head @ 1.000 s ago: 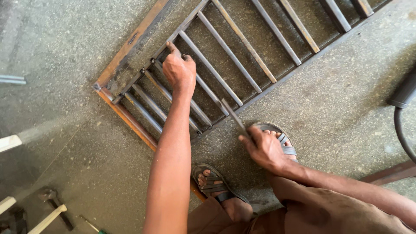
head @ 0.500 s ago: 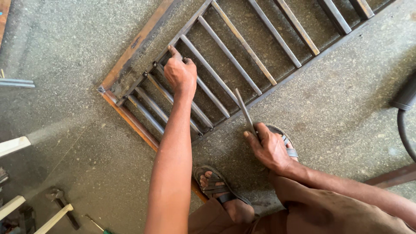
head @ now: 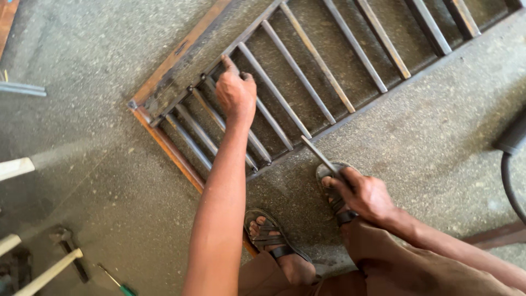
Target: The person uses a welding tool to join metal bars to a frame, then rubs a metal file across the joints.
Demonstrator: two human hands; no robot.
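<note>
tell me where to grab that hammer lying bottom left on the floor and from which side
Take the hammer by its pale wooden handle, around the middle, coming straight down from above. It lies flat on the concrete floor, its dark head pointing up the frame and the handle running off the lower left edge. Nothing appears to lie over the handle, and both hands, left and right, are elsewhere.

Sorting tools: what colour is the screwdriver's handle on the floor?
Green, on the screwdriver, in the head view.
</note>
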